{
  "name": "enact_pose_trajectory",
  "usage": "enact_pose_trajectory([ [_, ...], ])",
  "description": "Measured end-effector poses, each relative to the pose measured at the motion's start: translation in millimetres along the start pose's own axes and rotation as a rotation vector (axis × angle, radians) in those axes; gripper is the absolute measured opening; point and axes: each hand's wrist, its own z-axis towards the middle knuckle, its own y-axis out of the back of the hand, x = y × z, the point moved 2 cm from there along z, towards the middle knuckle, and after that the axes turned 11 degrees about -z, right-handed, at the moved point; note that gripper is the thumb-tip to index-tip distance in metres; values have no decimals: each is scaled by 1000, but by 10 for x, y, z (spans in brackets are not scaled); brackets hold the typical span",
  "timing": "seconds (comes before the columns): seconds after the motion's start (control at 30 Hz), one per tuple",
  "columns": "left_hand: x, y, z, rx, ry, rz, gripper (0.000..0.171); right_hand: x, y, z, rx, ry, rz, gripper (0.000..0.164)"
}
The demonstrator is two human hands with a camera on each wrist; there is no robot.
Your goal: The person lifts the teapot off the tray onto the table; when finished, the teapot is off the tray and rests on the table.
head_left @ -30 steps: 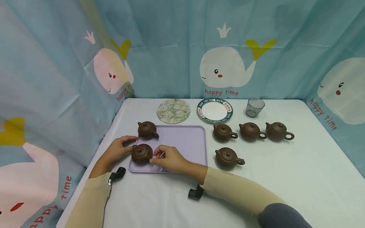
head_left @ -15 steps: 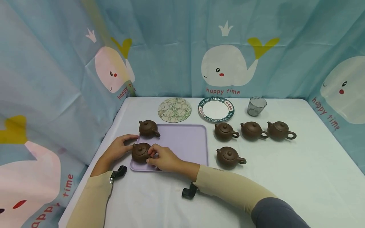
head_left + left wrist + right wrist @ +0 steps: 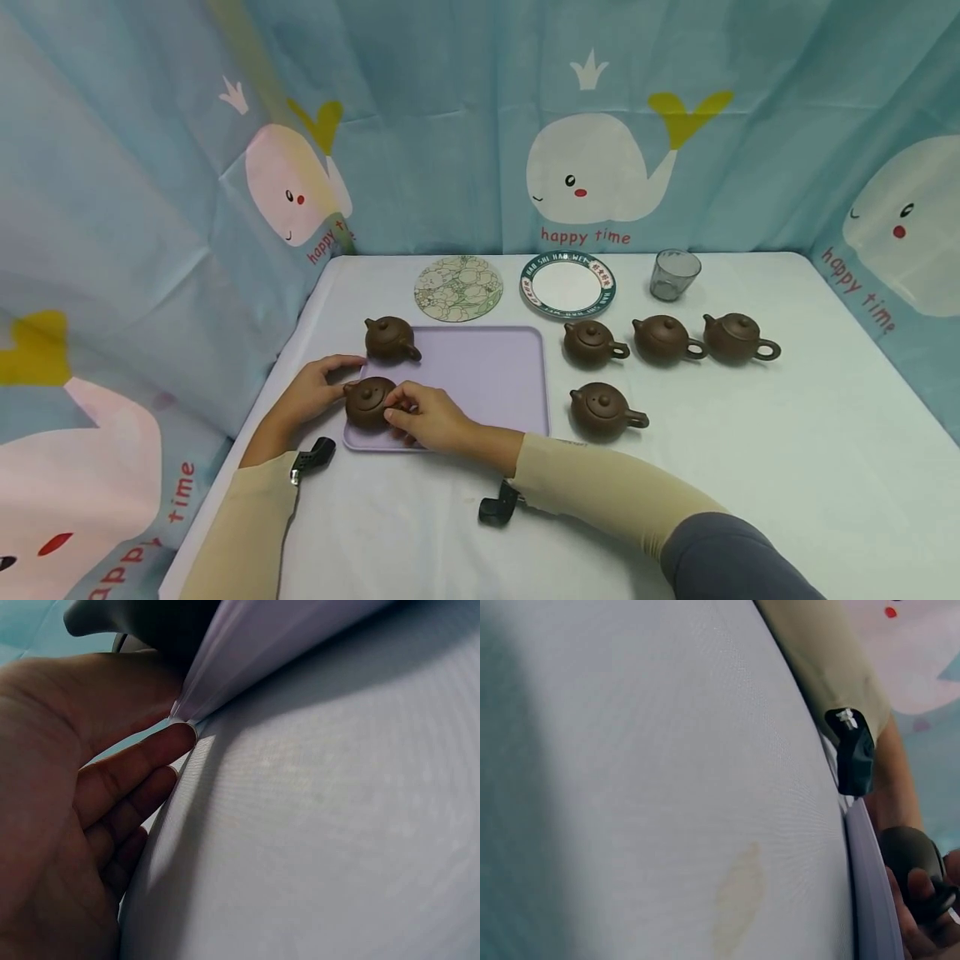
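Observation:
On the front left of a lilac tray (image 3: pixel 487 367) sits a brown teapot (image 3: pixel 366 404), its spout toward the left. My right hand (image 3: pixel 438 417) pinches its handle; in the right wrist view the fingers close round the handle of this teapot (image 3: pixel 907 851). With fingers extended, my left hand (image 3: pixel 307 393) rests at the tray's left edge, the thumb near the spout. In the left wrist view the fingertips of that hand (image 3: pixel 45 795) meet the tray's edge (image 3: pixel 247 667). A second brown teapot (image 3: pixel 387 338) stands at the tray's back left corner.
Right of the tray are several more teapots: one at the front (image 3: pixel 600 410), and a back row with a left (image 3: pixel 588 343), a middle (image 3: pixel 663 340) and a right one (image 3: pixel 731 337). Behind lie a floral round mat (image 3: pixel 458 288), a green-rimmed plate (image 3: pixel 567 284) and a glass (image 3: pixel 673 277).
My right hand has moved slightly left onto the teapot's handle and now pinches it. The left hand keeps its place at the tray's edge.

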Motion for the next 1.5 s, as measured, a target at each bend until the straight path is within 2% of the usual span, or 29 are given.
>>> enact_pose_trajectory([
  [0.1, 3, -4, -1, 1, -18, -1, 42, 2, 18, -5, -39, 21, -66, 7],
  [0.17, 8, -1, -6, -6, -25, 3, 43, 0, 29, -7, -52, 35, -60, 9],
  [0.4, 1, -1, -7, 12, -10, 13, 46, 46, 131, -63, -66, 60, 152, 14],
  [0.5, -6, -3, 1, 19, 12, 12, 48, 70, 220, -105, -78, 100, 138, 13],
  [0.73, -6, -8, -8, 27, 63, 23, 61, 213, 486, -300, -85, 163, 22, 15],
  [0.93, -24, -4, -17, 20, 63, 30, 61, 399, 749, -579, -113, 212, 60, 15],
  [1.17, -22, -5, -11, 23, 72, 37, 62, 114, 1017, -736, -178, 190, 102, 15],
  [1.5, -22, -1, -13, 20, 77, 45, 60, 82, 1546, -1063, -285, 203, 59, 15],
])
